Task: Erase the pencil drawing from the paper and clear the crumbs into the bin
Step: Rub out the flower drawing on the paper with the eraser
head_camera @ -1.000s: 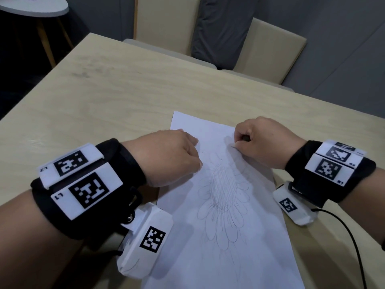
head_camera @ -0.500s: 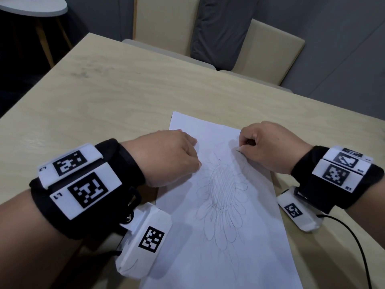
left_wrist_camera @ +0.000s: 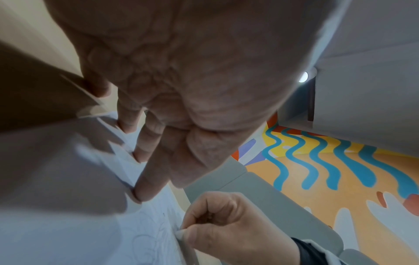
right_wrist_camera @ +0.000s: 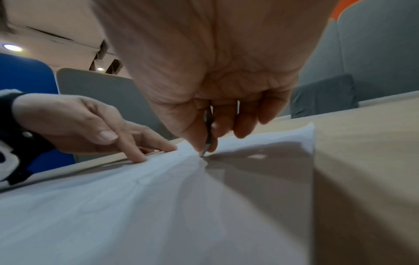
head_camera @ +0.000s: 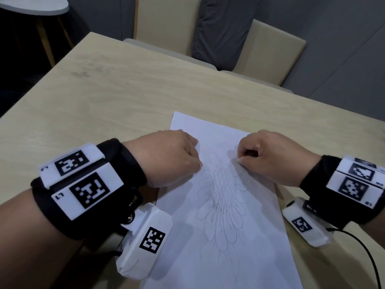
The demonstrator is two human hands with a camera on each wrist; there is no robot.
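Note:
A white paper (head_camera: 225, 257) lies on the wooden table (head_camera: 125, 97) with a pencil sunflower drawing (head_camera: 223, 197) on it. My left hand (head_camera: 193, 153) presses straight fingers (left_wrist_camera: 145, 188) flat on the sheet's upper left edge. At the top of the flower, my right hand (head_camera: 239, 161) pinches a thin dark eraser (right_wrist_camera: 209, 132) between thumb and fingers. The eraser's tip touches the paper (right_wrist_camera: 136, 206). A few tiny dark specks (head_camera: 220, 160) lie on the sheet between the hands. No bin is in view.
Beige chairs (head_camera: 268, 51) stand along the table's far edge, with a grey cushion (head_camera: 220, 28) between them. A round white side table (head_camera: 35, 5) is at the far left. A black cable (head_camera: 362, 251) trails from my right wrist over the table.
My right hand has slid a little rightward and toward me over the top of the flower, still pinching the eraser. The left hand and paper have stayed put.

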